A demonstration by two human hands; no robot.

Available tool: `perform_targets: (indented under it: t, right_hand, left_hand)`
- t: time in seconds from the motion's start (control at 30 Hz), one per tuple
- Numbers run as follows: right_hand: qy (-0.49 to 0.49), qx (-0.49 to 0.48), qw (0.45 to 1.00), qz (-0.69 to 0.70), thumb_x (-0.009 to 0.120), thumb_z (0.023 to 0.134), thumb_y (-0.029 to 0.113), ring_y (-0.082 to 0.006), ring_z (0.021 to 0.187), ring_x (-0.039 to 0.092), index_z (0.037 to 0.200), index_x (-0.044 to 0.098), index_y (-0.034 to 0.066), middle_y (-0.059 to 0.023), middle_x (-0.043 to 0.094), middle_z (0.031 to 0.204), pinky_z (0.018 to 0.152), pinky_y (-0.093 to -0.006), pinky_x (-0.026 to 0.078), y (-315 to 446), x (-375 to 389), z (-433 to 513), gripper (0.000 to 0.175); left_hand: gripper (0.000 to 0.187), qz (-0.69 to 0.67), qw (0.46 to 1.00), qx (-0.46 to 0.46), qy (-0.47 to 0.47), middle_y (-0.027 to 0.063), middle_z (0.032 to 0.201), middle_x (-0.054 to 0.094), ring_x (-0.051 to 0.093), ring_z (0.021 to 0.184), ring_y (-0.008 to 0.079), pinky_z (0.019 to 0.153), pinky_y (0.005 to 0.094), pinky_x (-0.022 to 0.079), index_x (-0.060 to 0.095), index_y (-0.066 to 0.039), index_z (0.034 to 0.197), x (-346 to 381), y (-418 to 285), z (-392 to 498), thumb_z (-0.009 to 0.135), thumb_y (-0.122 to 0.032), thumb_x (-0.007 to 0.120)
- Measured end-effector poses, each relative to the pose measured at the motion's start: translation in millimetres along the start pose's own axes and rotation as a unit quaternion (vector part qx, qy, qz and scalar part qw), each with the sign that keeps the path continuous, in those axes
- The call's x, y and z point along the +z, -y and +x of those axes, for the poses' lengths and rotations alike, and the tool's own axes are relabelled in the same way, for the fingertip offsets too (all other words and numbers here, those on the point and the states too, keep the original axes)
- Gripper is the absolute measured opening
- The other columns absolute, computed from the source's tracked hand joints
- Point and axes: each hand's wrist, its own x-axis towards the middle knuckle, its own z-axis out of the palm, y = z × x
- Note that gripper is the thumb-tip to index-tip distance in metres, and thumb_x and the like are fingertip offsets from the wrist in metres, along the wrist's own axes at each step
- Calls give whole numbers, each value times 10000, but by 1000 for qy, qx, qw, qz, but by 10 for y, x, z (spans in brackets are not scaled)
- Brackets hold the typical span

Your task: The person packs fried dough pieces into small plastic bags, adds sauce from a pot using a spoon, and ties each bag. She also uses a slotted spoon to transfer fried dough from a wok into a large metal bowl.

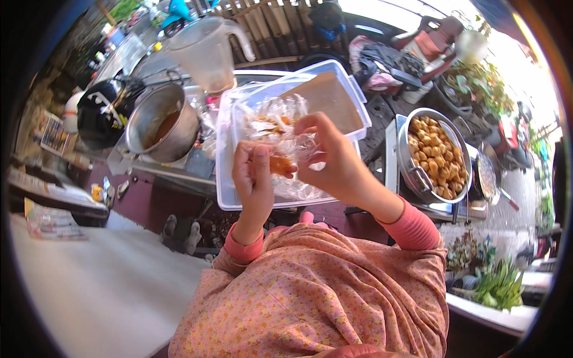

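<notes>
Above a clear plastic tub (228,197), my left hand (255,172) holds a small orange-brown food piece in clear plastic (281,165) between thumb and fingers. My right hand (324,156) is just to its right, fingers curled around loose, crinkled clear plastic (306,145) that seems joined to the piece. Several plastic-wrapped portions (273,121) lie in the tub behind my hands. A second plastic container or lid (353,103) rests tilted at the tub's back right, with a brown sheet (329,100) inside.
A metal pot (179,138) with brown sauce stands to the left, a plastic measuring jug (201,53) behind it. At the right are a metal basin (405,165) of golden-brown fried pieces (434,156) and a pan (485,174). A black helmet (100,112) lies far left.
</notes>
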Motion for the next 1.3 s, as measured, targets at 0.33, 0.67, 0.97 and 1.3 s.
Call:
perform_targets:
  t: [0.33,0.67,0.97,1.3]
  right_hand:
    - [-25,-66,996,-60,657,818,-4,-76,834,585,1171,493,26,-41,606,978,705,-233,514,-16,-2,53,390]
    - [-88,-118,986,-77,678,873,82,-58,719,567,1067,578,12,-29,594,899,613,-205,482,29,-26,196,228]
    - [-145,-185,964,-122,695,793,121,-296,700,646,870,638,55,-118,620,833,613,-389,505,-1,124,253,116]
    - [-269,-198,921,-202,657,798,186,-282,679,613,837,564,97,-67,538,836,545,-394,499,-63,-261,-697,134]
  left_hand:
    - [185,37,999,28,-6,97,864,627,639,629,141,556,277,569,447,-44,929,-53,81,64,1029,-195,410]
    - [224,1,1000,-15,10,157,889,671,656,634,156,554,242,541,463,-36,941,-113,-12,145,1036,-226,393]
    - [325,134,973,44,182,135,1075,625,624,971,190,770,314,495,497,11,1191,-72,-12,20,987,-241,508]
    - [321,219,946,-8,240,110,1106,561,543,1019,194,824,321,428,492,18,1217,455,188,-461,1013,-216,409]
